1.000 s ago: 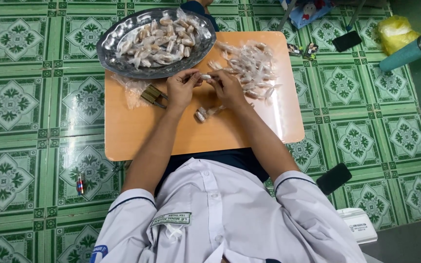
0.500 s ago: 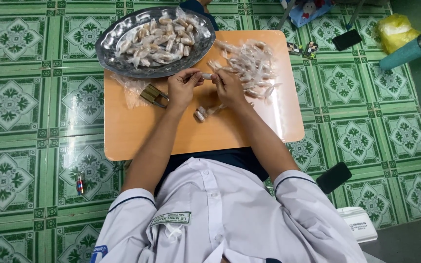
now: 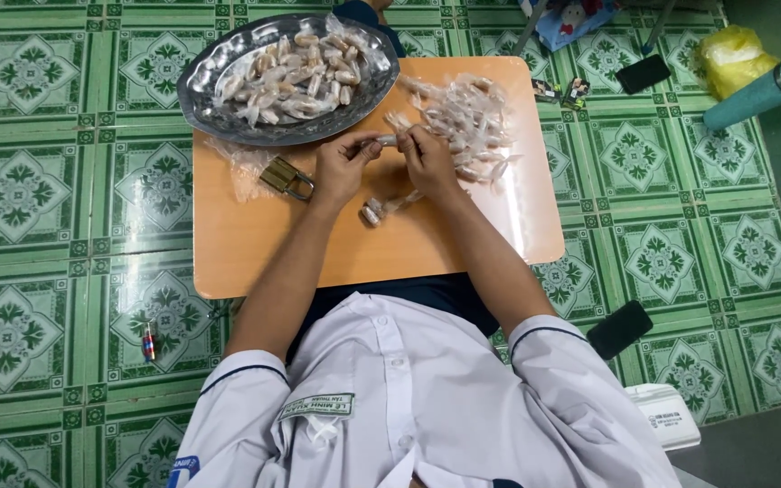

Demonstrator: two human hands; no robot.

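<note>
The left hand (image 3: 343,164) and the right hand (image 3: 427,158) meet over the middle of a low wooden table (image 3: 255,253), fingers curled and pinched together on one small wrapped candy (image 3: 389,140), each hand gripping an end of its clear twisted wrapper. Just below the hands, one more wrapped piece (image 3: 377,210) lies loose on the smooth orange-brown tabletop, which is rectangular with rounded corners. Left of the left hand sits one brass padlock (image 3: 287,178) with a steel shackle, and beside it a crumpled bit of clear plastic film (image 3: 244,167). To the right of the hands is a loose heap of wrapped candies (image 3: 467,122), too tangled to count, their crinkly wrappers shining. At the far left corner of the table, overhanging its edge, rests one oval metal tray (image 3: 201,99), shiny and embossed along the rim, holding a pile of pale, oblong candies (image 3: 296,77), well over a dozen. Around the table is a floor of glossy green patterned tiles (image 3: 47,199). On it lie two dark phones, one at the upper right (image 3: 644,73) and one near the person's right elbow (image 3: 619,329), one teal cylinder bottle (image 3: 757,93), one yellow plastic bag (image 3: 730,56) and one small red and blue lighter (image 3: 148,343).
</note>
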